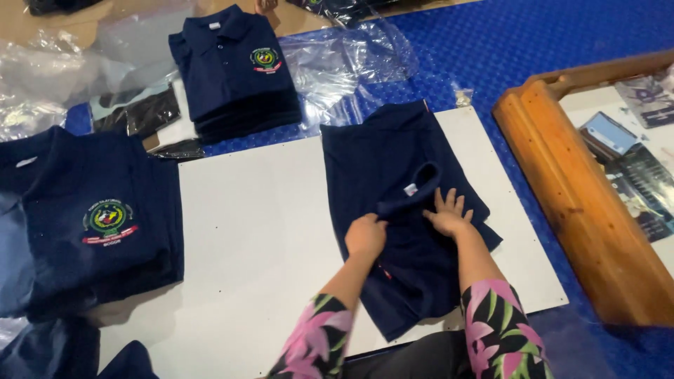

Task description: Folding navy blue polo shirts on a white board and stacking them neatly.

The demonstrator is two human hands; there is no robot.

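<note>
A navy polo shirt (393,210) lies on a white board (260,231), at centre. The left hand (366,234), closed, pinches its fabric. At three o'clock from it, the right hand (448,214) presses flat, fingers spread.

Setting: small garment packing or folding area, worked at floor level. Evidence: blue patterned floor mat (533,42) with a white board (260,238) laid flat on it as a folding surface. Folded stack of navy polo shirts (235,70) with embroidered chest crest at upper left; second pile of identical shirts (91,217) at left edge. Clear plastic bags (351,63), some crumpled, lie around the stacks. Carved wooden furniture edge (576,189) at right suggests a room in a home or small shop rather than a factory.
</note>
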